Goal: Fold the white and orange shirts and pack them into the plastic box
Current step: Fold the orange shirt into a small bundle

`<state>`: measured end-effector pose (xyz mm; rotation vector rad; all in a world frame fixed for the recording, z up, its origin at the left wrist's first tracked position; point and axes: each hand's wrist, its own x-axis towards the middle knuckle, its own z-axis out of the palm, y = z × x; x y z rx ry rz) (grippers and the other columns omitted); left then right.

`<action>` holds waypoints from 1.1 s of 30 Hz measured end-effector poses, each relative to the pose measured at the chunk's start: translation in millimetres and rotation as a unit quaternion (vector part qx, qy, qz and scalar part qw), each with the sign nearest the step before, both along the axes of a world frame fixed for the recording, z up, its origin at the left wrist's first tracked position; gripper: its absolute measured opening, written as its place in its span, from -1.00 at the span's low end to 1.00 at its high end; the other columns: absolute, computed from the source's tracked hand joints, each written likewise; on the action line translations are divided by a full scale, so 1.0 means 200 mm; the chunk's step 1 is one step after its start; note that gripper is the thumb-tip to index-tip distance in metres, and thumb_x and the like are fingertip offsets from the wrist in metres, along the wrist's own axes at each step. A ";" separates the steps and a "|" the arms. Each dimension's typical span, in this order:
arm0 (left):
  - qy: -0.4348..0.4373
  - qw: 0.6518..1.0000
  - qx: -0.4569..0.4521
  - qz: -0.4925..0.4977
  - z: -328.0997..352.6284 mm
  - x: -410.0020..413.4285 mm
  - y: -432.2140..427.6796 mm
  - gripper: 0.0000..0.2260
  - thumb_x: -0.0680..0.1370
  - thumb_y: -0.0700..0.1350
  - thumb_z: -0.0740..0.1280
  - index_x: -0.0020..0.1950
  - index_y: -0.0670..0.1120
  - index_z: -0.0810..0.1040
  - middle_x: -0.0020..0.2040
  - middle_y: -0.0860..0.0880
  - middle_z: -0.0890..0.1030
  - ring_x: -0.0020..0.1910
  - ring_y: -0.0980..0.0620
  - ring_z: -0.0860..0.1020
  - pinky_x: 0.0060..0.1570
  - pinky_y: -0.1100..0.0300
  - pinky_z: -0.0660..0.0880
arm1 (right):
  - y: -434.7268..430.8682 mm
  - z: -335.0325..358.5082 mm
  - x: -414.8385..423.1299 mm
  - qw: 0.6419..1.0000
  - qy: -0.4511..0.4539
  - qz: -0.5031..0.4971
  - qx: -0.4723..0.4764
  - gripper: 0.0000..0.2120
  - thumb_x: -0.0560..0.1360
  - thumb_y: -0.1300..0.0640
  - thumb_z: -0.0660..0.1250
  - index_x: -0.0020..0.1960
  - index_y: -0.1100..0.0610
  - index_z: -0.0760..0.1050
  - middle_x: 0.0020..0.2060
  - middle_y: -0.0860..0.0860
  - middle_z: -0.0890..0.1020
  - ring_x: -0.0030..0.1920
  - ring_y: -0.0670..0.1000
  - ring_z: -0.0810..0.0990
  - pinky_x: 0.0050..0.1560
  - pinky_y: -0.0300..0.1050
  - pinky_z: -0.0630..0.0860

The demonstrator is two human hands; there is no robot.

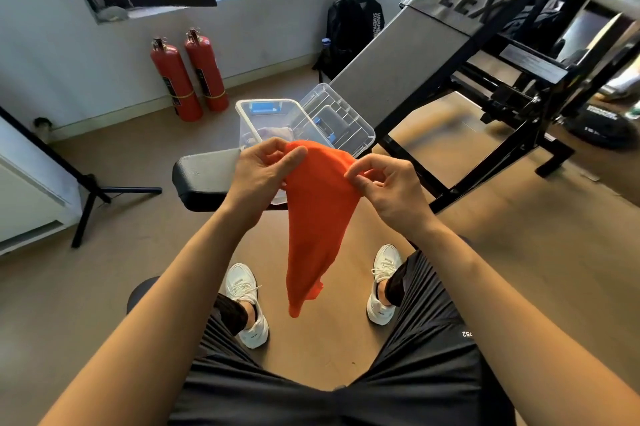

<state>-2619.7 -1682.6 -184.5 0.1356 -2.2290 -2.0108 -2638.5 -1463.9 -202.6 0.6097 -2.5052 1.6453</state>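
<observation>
The orange shirt [317, 217] hangs bunched in the air in front of me, its lower end dangling above the floor between my feet. My left hand [263, 169] pinches its top left edge and my right hand [384, 183] pinches its top right edge. Behind the shirt, the clear plastic box [263, 114] stands open on a black padded bench [204, 176]. A pale, whitish cloth [273, 133] lies inside the box, partly hidden by my hands. The box's clear lid [343, 120] leans against its right side.
A large black gym machine [485, 55] with a grey slanted pad fills the right side. Two red fire extinguishers [190, 75] stand by the far wall, with a black backpack [349, 34] beside them. A black tripod leg [90, 197] rests on the floor at left.
</observation>
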 end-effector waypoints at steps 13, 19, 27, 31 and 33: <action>-0.096 0.980 0.143 -0.095 -0.48 0.07 0.03 -0.55 0.42 -0.03 0.39 0.32 -0.01 0.57 0.17 0.02 0.69 0.13 0.05 0.63 0.16 0.14 0.51 | -0.07 0.14 -0.07 0.998 0.058 0.029 -0.017 -0.83 0.58 0.31 0.36 0.10 0.15 0.67 0.00 0.04 0.66 -0.06 0.05 0.66 -0.05 -0.09 0.66; -0.147 0.981 0.067 -0.111 -0.65 0.06 0.22 -0.60 0.47 -0.02 0.52 0.28 -0.10 0.63 0.17 -0.05 0.71 0.16 -0.05 0.65 0.34 -0.09 0.51 | 0.04 0.21 -0.07 0.998 0.049 -0.004 -0.026 -0.83 0.60 0.29 0.33 0.13 0.20 0.65 0.01 0.07 0.68 -0.02 0.03 0.67 0.01 -0.16 0.65; -0.171 0.977 0.019 -0.126 -0.73 0.07 0.30 -0.79 0.53 -0.08 0.46 0.09 -0.18 0.64 0.03 -0.12 0.72 0.00 -0.04 0.68 0.16 -0.02 0.59 | 0.26 0.16 -0.18 0.985 0.038 -0.150 -0.077 -0.83 0.58 0.31 0.34 0.08 0.18 0.69 -0.09 -0.04 0.70 -0.16 -0.15 0.63 -0.03 -0.19 0.61; -0.170 0.976 0.008 -0.136 -0.71 0.11 0.21 -0.92 0.53 -0.13 0.47 -0.05 -0.13 0.65 -0.17 -0.06 0.69 -0.16 0.07 0.61 0.03 0.07 0.53 | 0.33 0.04 -0.32 0.975 0.001 -0.212 -0.073 -0.83 0.57 0.28 0.36 0.08 0.14 0.69 -0.06 -0.05 0.72 -0.06 -0.10 0.68 0.05 -0.04 0.65; -0.166 0.977 -0.001 -0.137 -0.67 0.12 0.17 -0.88 0.53 -0.07 0.46 -0.04 -0.12 0.64 -0.17 -0.02 0.69 -0.15 0.09 0.61 0.02 0.10 0.54 | 0.35 -0.04 -0.38 0.970 -0.038 -0.236 -0.054 -0.83 0.58 0.25 0.36 0.11 0.13 0.68 0.01 -0.02 0.70 0.05 -0.06 0.67 0.15 -0.05 0.64</action>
